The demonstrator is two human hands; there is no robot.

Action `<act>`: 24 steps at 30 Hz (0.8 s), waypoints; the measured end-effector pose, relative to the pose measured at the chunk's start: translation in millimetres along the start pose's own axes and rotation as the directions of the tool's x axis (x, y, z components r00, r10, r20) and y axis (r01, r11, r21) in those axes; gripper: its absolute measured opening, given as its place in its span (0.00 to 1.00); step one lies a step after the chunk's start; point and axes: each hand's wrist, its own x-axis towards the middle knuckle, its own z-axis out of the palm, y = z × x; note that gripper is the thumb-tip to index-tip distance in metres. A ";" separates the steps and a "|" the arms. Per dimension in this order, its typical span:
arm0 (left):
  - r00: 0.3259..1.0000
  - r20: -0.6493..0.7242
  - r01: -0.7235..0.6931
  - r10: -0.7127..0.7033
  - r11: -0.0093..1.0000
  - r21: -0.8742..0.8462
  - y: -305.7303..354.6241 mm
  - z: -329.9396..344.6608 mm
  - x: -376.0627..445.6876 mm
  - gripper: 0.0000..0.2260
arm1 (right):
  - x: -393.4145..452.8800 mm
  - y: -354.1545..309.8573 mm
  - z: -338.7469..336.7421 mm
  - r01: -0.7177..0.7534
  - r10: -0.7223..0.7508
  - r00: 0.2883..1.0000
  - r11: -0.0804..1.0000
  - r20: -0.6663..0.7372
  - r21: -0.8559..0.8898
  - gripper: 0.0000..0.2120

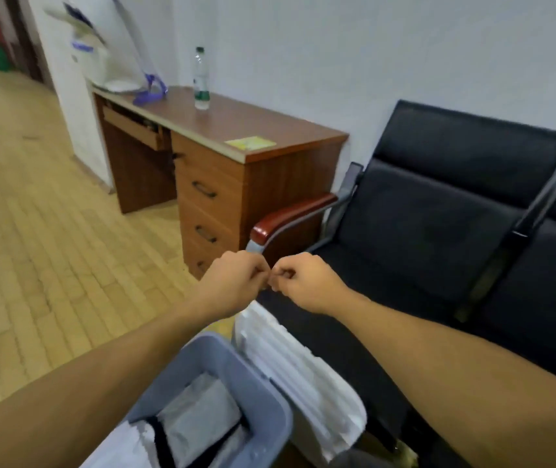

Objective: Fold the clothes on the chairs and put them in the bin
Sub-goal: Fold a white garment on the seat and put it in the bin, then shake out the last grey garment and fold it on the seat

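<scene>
Here both the left hand [232, 278] and right hand [298, 282] pinch the white garment's [290, 363] top edge together, knuckles touching, likely doubling it beside the grey bin [236, 373].

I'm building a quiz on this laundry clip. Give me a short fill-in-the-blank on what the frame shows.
1. The left hand and right hand meet in front of the chair's ____ armrest.
2. The white garment hangs beside the ____ bin.
3. A ____ bottle stands on the desk.

Missing: wooden; grey; plastic
</scene>
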 end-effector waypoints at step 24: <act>0.524 0.489 -0.677 0.698 0.689 -0.258 691.2 421.2 -57.8 0.04 | -636.7 474.0 -191.1 -0.870 0.866 0.247 0.396 -0.435 0.294 0.09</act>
